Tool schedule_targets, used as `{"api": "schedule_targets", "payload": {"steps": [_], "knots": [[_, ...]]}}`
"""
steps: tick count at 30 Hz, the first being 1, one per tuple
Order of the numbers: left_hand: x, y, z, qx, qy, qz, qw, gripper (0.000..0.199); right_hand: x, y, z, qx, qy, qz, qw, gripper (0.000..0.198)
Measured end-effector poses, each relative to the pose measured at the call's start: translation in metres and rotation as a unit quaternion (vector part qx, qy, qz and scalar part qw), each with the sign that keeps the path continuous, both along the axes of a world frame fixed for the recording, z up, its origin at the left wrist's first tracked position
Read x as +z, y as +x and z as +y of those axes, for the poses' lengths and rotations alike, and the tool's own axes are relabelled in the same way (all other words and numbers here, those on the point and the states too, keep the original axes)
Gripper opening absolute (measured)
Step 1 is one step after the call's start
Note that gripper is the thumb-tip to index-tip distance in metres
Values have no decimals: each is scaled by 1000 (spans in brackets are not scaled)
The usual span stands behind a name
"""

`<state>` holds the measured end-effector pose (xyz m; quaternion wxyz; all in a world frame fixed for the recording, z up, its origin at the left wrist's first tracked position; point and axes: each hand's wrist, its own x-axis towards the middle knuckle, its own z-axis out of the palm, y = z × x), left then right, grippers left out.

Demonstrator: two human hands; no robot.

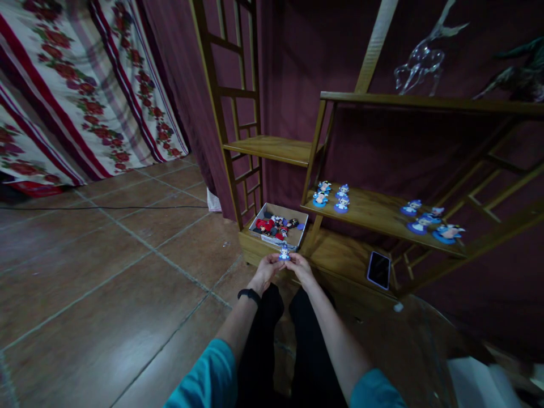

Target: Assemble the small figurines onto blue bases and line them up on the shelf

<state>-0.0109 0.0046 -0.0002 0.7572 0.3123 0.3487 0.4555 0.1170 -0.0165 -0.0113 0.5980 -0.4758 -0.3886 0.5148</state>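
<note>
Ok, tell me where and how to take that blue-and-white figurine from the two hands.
I'd pinch the blue-and-white figurine by its head, coming from above: it is held upright, with the left hand and right hand gripping low from either side, leaving the upper part uncovered.

Open middle, crowded shelf ends

The person's hands (283,267), around a small figurine (284,253), are just in front of the white box (293,211), whose open top could be entered from the front or above. A small shelf (276,148) overhangs it, a lattice side (250,181) bounds its left, and a wooden post (313,231) bars a straight sideways pass to the right.

On the middle shelf (374,209), a bare stretch lies between the left figurines (341,204) and the right figurines (419,224); the top shelf (382,100) limits height there. Below, a dark-screened device (378,270) occupies the lower shelf's (340,252) right end.
</note>
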Motion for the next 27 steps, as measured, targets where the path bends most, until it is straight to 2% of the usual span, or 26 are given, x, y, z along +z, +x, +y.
{"api": "schedule_targets", "payload": {"steps": [13,21,27], "knots": [[1,1,-1,21,6,30,999,30,7,1,-5,10,0,1,1000,35],[-7,2,0,43,5,11,999,35,2,0,-3,-15,3,0,1000,35],[-5,1,2,7,-1,-3,1000,36,4,1,-2,-8,6,4,1000,36]]}}
